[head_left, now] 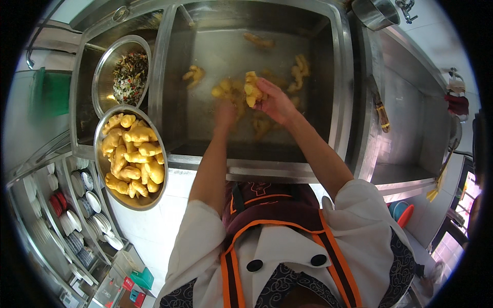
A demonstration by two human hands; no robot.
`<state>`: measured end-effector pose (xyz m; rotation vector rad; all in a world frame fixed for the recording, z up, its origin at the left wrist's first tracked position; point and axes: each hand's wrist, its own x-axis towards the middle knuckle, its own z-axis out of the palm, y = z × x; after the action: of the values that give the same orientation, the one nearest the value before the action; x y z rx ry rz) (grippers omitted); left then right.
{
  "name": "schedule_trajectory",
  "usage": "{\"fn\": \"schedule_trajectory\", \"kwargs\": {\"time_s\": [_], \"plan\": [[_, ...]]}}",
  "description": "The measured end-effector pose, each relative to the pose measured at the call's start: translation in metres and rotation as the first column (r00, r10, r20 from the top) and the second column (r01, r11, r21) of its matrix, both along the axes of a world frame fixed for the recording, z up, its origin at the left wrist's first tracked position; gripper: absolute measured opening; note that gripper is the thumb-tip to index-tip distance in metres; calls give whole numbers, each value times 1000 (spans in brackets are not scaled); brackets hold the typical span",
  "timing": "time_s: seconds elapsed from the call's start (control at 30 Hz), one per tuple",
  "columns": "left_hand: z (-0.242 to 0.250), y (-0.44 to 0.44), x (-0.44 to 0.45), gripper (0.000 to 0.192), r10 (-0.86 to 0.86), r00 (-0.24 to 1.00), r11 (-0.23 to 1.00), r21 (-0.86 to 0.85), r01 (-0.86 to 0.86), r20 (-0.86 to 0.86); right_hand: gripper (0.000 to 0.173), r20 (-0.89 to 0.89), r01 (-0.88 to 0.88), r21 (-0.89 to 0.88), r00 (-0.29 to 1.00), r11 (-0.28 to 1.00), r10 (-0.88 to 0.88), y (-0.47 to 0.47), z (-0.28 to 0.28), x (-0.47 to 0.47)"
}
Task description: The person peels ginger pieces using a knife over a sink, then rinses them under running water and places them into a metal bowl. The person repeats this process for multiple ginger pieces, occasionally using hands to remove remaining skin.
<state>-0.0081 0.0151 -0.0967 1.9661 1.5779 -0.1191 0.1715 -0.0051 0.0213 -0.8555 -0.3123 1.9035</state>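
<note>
In my right hand (278,99) is a knobbly piece of ginger root (253,89), held above the water of a large stainless steel sink (246,166). My left hand (225,114) is blurred and low over the water, just beneath a yellow ginger piece (221,89); whether it grips anything cannot be made out. Several more ginger roots lie in the water, among them one at the left (194,76), one at the right (299,73) and one near the far side (259,40). A metal bowl (165,173) heaped with ginger stands left of the sink.
Another metal bowl (101,81) with mixed scraps sits in the left basin. A knife (380,111) lies on the ledge right of the sink, beside another steel basin (400,131). A metal pot (375,14) is at the top right. Racks of plates (102,223) stand at the lower left.
</note>
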Motion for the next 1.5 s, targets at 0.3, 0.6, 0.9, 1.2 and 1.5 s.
{"fn": "schedule_trajectory", "kwargs": {"time_s": [0.3, 0.6, 0.9, 1.2, 1.5], "plan": [[-71, -25, -28, 44, -121, 980, 924, -379, 53, -156, 31, 290, 19, -74, 957, 997, 3, -11, 0, 0], [49, 12, -24, 91, 882, 209, 465, -852, -241, 423, 52, 761, -241, -354, 488, 904, 428, -31, -86, 31], [160, -5, -31, 88, 755, -114, 639, -763, -98, 646, 30, 861, -561, -499, -409, 660, 303, -78, -167, 41], [213, -33, -101, 37, 473, 352, 630, -31, -776, 807, 46, 830, -490, -522, -479, 699, 284, -77, -159, 38], [224, -56, -190, 33, 661, 723, 447, 667, -595, 202, 51, 891, -560, -344, -448, 754, 74, -86, -194, 65]]}}
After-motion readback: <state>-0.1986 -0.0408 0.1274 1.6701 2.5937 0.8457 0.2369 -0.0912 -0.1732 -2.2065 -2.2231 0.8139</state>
